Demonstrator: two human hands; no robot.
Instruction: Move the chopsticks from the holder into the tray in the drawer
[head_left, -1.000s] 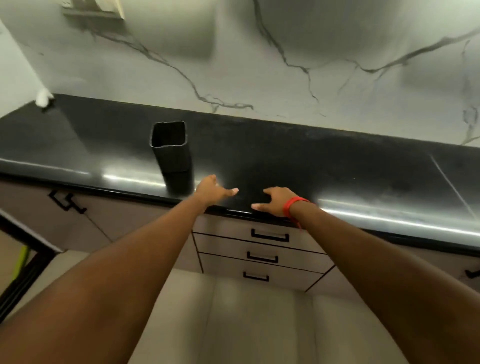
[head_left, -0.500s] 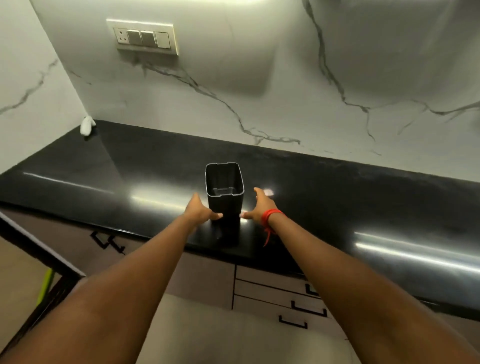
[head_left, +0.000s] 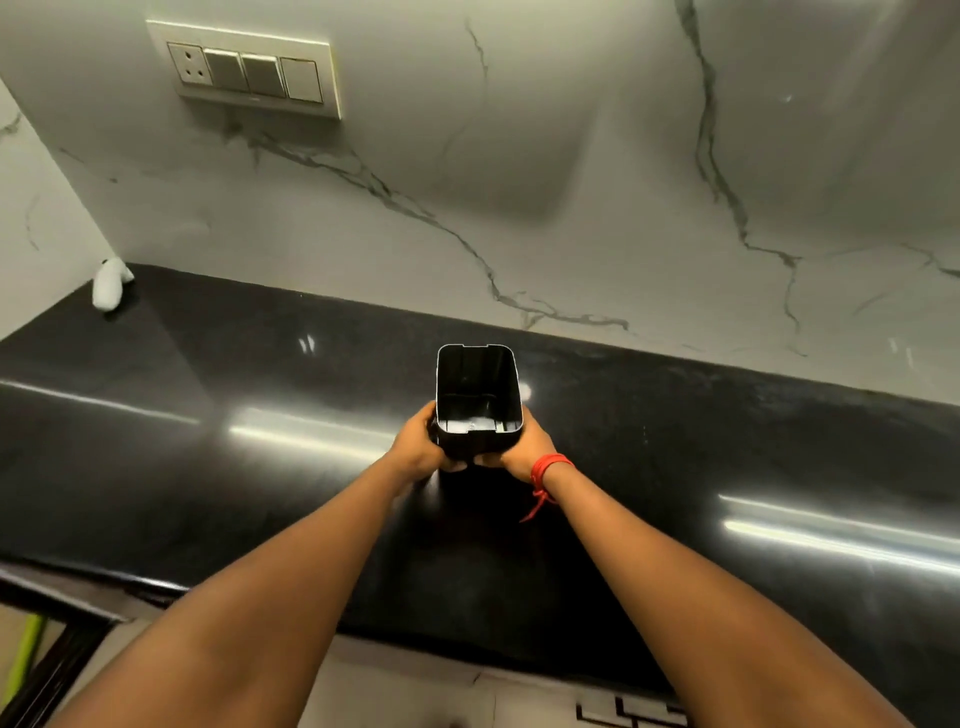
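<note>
Both hands clasp the tall black plastic rectangular holder (head_left: 478, 400) above the glossy black stone table (head_left: 208, 467). The left hand (head_left: 418, 447) presses its left wall and the right hand (head_left: 524, 444) its right wall, each grip closed around it. Its tilted open mouth shows a bare inside.

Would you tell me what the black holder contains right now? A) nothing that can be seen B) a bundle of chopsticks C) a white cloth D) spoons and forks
A: the holder, gripped by the left hand and right hand, shows only its bare dark inside.
</note>
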